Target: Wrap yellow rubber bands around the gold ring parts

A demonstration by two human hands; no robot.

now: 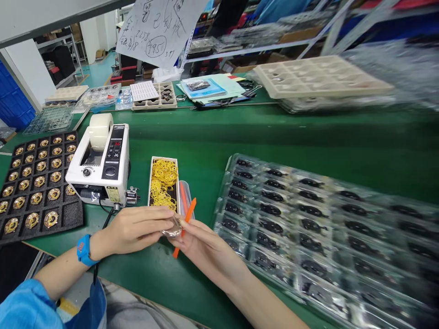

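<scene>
Both hands meet over the front of the green bench. My left hand (137, 229), with a blue band at its wrist, is closed on a shiny round metal piece (172, 228), partly covered by fingers. From the other side, my right hand (199, 237) supports the same piece and pinches an orange plastic stick (190, 211), which slants up past the fingertips. Just beyond the hands stands a white box (150, 183) of yellow rings (163, 176). Beside the box is a clear plastic tray (187, 189) with another orange strip in it.
A white tape dispenser (116, 178) stands at left, near a black foam tray (73, 212) of gold round parts (36, 198). Clear blister trays (236, 160) with black parts fill the right. Beige trays (318, 75) and papers (229, 84) lie at the back; a handwritten sheet (157, 27) hangs above.
</scene>
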